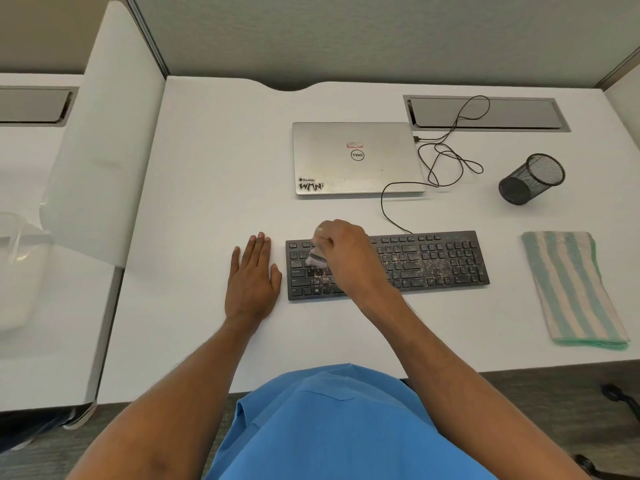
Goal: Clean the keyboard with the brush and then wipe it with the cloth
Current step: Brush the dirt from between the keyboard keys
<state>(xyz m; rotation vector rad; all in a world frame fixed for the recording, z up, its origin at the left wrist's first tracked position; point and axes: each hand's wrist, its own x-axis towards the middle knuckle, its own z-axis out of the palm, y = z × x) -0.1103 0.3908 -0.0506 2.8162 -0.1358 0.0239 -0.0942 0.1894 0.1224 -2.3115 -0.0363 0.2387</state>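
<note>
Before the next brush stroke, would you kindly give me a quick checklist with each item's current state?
1. The right hand grips the brush: ok.
2. The brush is over the left part of the keyboard: ok.
3. The left hand steadies the keyboard: cannot tell; it lies flat on the desk beside it.
4. Keyboard's right half free of specks: not ok.
5. The cloth lies ready, right of the keyboard: ok.

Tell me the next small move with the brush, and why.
Probably sweep the brush rightward: the right hand holds it over the left keys of the keyboard, while specks cover the middle and right keys.
</note>
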